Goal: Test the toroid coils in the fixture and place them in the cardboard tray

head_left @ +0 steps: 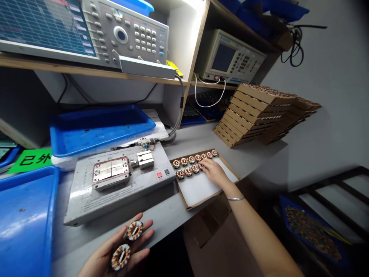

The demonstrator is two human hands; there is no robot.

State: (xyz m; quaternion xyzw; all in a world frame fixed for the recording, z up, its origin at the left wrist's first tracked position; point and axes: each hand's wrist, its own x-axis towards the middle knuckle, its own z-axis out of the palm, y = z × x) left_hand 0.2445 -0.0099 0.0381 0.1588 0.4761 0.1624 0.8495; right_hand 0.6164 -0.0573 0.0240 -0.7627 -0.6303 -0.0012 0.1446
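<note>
My left hand lies palm up at the bench's front edge with two round copper-wound coils resting on its fingers. My right hand reaches into a shallow cardboard tray, fingertips on the end of two rows of the same coils along the tray's far side. Whether the fingertips pinch a coil is hidden. A thin bracelet circles the right wrist.
A grey test fixture with a metal clamp plate sits between my hands. Blue plastic trays stand behind and to the left. Stacked cardboard trays of coils rise at the right. Measuring instruments sit on the shelf above.
</note>
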